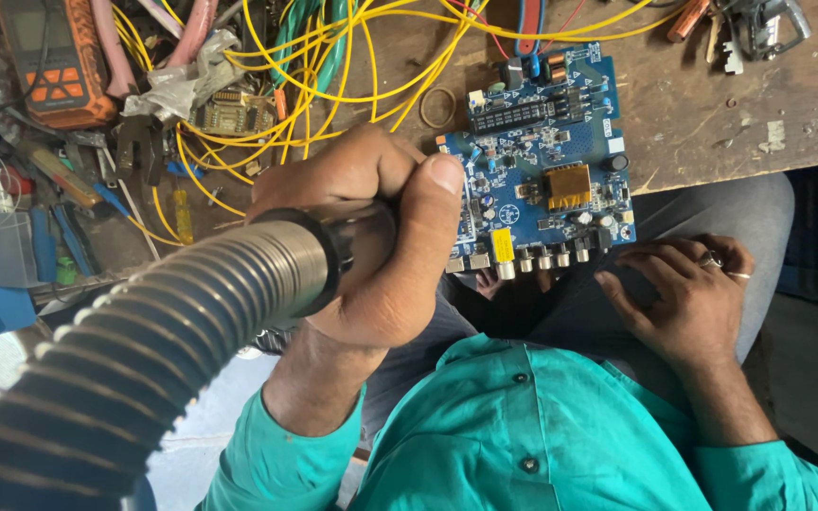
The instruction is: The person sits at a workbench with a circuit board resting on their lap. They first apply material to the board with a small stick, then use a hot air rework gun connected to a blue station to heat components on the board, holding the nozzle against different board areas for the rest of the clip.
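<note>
I count one blue rectangular circuit board (543, 156) lying on the worn wooden bench (712, 104), just beyond my left hand (376, 251). That hand is wrapped tight around one grey ribbed hot-air tool handle (191, 312). My right hand (684, 293) rests half-open on my lap, holding nothing, fingertips just beside the board's near edge.

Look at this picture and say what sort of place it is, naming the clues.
Most likely an electronics repair bench. A blue circuit board lies on a worn wooden table, with tangled yellow wires and an orange meter beside it.
</note>
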